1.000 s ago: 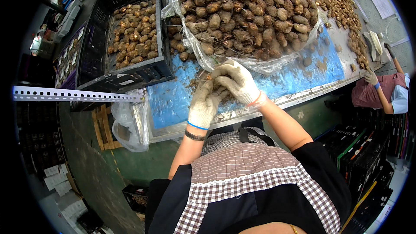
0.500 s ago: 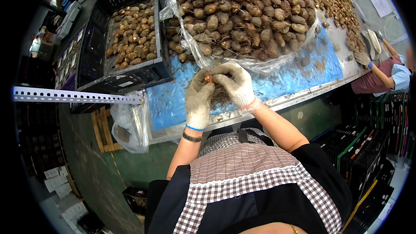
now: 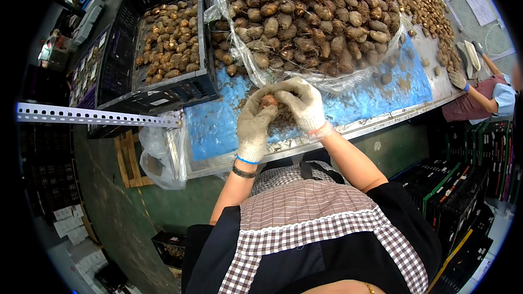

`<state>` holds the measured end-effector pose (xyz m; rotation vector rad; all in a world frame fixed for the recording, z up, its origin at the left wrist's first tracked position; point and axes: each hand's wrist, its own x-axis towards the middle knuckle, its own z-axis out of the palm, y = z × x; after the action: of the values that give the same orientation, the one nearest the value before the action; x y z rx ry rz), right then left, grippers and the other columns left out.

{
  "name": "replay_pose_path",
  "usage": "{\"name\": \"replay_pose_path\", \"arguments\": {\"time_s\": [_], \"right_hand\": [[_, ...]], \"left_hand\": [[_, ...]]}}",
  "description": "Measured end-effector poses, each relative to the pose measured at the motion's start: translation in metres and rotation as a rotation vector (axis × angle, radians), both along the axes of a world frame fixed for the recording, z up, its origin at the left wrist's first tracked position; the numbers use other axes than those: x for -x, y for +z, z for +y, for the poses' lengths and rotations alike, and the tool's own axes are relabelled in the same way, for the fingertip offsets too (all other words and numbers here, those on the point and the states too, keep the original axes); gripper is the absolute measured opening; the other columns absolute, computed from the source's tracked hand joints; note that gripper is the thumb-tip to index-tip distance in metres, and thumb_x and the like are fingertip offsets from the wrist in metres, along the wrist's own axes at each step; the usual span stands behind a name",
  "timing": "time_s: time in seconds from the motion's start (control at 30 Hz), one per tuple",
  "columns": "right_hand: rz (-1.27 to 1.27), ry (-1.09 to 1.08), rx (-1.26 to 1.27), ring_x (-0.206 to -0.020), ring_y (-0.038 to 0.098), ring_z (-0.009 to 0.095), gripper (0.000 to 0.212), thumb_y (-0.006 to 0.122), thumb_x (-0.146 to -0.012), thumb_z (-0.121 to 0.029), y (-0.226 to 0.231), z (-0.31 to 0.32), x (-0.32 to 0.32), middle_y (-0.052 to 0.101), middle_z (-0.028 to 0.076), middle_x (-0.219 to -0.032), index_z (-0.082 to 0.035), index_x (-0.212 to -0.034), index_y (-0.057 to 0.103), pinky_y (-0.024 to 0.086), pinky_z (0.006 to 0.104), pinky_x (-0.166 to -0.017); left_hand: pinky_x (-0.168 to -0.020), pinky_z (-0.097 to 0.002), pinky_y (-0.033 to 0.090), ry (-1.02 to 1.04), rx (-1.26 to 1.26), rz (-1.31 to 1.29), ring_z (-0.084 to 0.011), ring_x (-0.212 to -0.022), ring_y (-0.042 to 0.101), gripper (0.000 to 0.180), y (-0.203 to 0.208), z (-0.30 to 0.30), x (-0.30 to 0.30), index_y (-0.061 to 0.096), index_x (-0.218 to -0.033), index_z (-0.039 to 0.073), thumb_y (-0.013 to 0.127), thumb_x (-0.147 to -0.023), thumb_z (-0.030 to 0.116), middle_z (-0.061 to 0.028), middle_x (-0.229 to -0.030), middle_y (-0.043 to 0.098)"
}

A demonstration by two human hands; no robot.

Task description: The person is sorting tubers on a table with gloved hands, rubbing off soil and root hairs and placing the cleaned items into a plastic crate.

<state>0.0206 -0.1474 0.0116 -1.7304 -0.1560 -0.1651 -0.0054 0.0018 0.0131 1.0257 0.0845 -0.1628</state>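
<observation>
Both of my hands wear dirty white knit gloves and meet over the blue-topped table (image 3: 212,125). My left hand (image 3: 255,122) and my right hand (image 3: 302,103) together grip one small brown bulb (image 3: 269,100), which shows reddish between the fingers. Loose roots and dirt lie on the table just under my hands. Right behind them a big heap of brown rooty bulbs (image 3: 305,16) sits on a clear plastic sheet (image 3: 248,60).
A black plastic crate (image 3: 163,90) with cleaned bulbs stands at the left of the table. More bulbs (image 3: 425,11) spread along the far right. A clear plastic bag (image 3: 158,155) hangs at the table's left edge. Another person's gloved hand (image 3: 457,79) works at the right.
My hands lifted a bulb off the table and drew slightly toward me; both now grip it between the fingers.
</observation>
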Motion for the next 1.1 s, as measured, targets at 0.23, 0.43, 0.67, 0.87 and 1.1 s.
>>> {"name": "replay_pose_path", "arguments": {"time_s": [0.23, 0.43, 0.67, 0.87, 1.1], "right_hand": [[0.012, 0.104, 0.094, -0.089, 0.067, 0.020, 0.031, 0.071, -0.087, -0.017, -0.002, -0.029, -0.012, 0.070, 0.011, -0.099, -0.006, -0.116, 0.069, 0.054, 0.0325, -0.082], [-0.230, 0.183, 0.332, -0.088, 0.067, 0.028, 0.019, 0.073, -0.083, -0.013, 0.020, -0.014, 0.001, 0.068, 0.013, -0.097, -0.007, -0.101, 0.074, 0.054, 0.0345, -0.080], [-0.122, 0.062, 0.306, -0.087, 0.067, 0.028, 0.018, 0.070, -0.086, -0.013, 0.009, -0.032, -0.003, 0.069, 0.011, -0.094, -0.007, -0.102, 0.072, 0.054, 0.0359, -0.077], [-0.309, 0.142, 0.352, -0.086, 0.067, 0.026, 0.017, 0.072, -0.083, -0.011, 0.020, -0.016, 0.011, 0.069, 0.010, -0.092, -0.008, -0.100, 0.072, 0.054, 0.0359, -0.077], [-0.180, -0.011, 0.242, -0.087, 0.066, 0.022, 0.018, 0.068, -0.085, -0.002, -0.008, -0.046, 0.000, 0.068, 0.012, -0.097, -0.003, -0.103, 0.070, 0.053, 0.0341, -0.076]], "left_hand": [[-0.088, -0.0263, 0.052, 0.068, -0.184, -0.058, -0.0147, -0.103, 0.059, 0.060, -0.008, 0.000, -0.005, 0.043, -0.137, -0.005, 0.070, -0.084, -0.006, -0.0104, -0.122, 0.059], [-0.086, -0.0279, 0.053, 0.052, -0.832, -0.292, -0.0172, -0.100, 0.064, 0.050, 0.007, 0.009, -0.001, 0.057, -0.122, -0.003, 0.081, -0.080, 0.009, -0.0114, -0.112, 0.066], [-0.087, -0.0317, 0.054, 0.023, -0.779, -0.209, -0.0196, -0.101, 0.065, 0.049, 0.018, 0.002, 0.002, 0.061, -0.120, -0.001, 0.082, -0.078, 0.012, -0.0112, -0.109, 0.068], [-0.092, -0.0321, 0.053, 0.059, -0.984, -0.294, -0.0203, -0.107, 0.065, 0.047, 0.003, 0.007, 0.000, 0.065, -0.119, 0.003, 0.081, -0.076, 0.010, -0.0096, -0.117, 0.069], [-0.093, -0.0329, 0.052, 0.069, -0.817, -0.248, -0.0212, -0.109, 0.063, 0.048, 0.019, 0.002, 0.005, 0.065, -0.121, 0.002, 0.081, -0.076, 0.011, -0.0119, -0.118, 0.066]]}}
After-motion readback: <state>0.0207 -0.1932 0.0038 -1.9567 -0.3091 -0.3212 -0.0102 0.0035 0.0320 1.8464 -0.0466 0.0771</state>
